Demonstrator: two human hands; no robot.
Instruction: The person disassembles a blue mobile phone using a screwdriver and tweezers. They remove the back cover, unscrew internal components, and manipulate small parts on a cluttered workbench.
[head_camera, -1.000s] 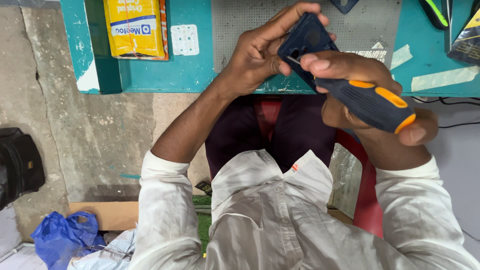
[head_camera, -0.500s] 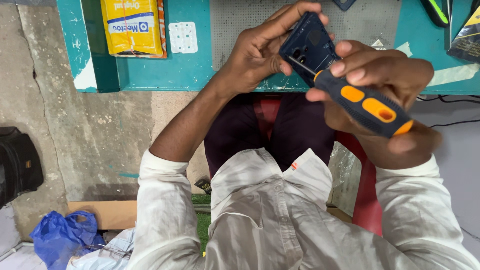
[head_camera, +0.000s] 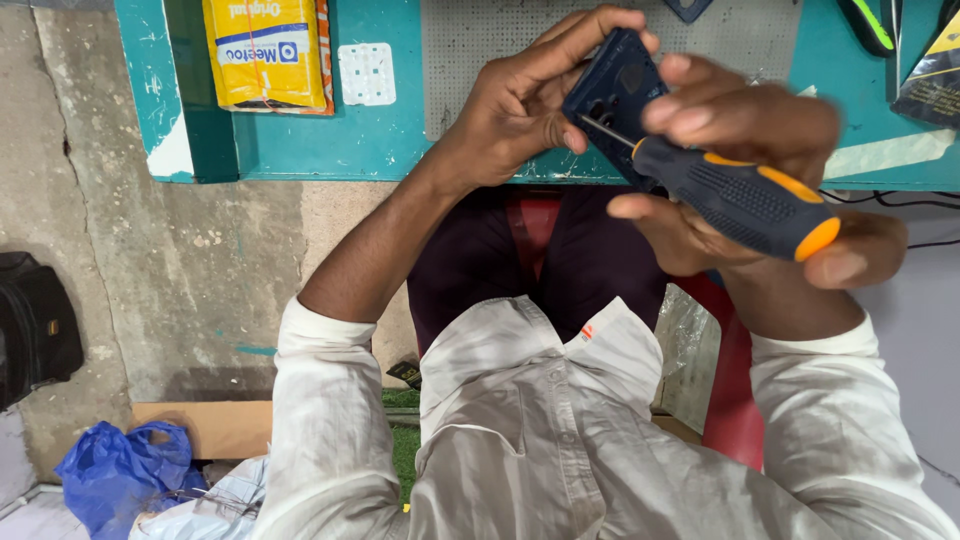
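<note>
the left hand (head_camera: 520, 100) curls around a dark blue phone housing (head_camera: 612, 95), thumb and fingers pinching its edges and holding it tilted above the near edge of the teal bench (head_camera: 300, 150). the right hand (head_camera: 740, 170) is wrapped shut on a black and orange screwdriver (head_camera: 735, 195); its thin metal shaft meets the inner face of the housing near the left thumb.

in the head view, one yellow carton (head_camera: 265, 50) lies on the bench, closed, so what it holds cannot be told. just beside it sits one small white tray (head_camera: 366, 73) of little square cells; whether they hold anything is too small to tell. one blue plastic bag (head_camera: 125, 475) is bunched on the floor at lower left, beside a flat piece of cardboard (head_camera: 200, 425), and one black bag (head_camera: 35, 325) rests against the left edge.

the bench edge runs across the frame just under both hands, with a grey perforated mat (head_camera: 470, 40) behind them. below the edge, bare concrete floor (head_camera: 180, 270) lies open to the left of the person's lap. counted: two hands, one screwdriver, one housing.
</note>
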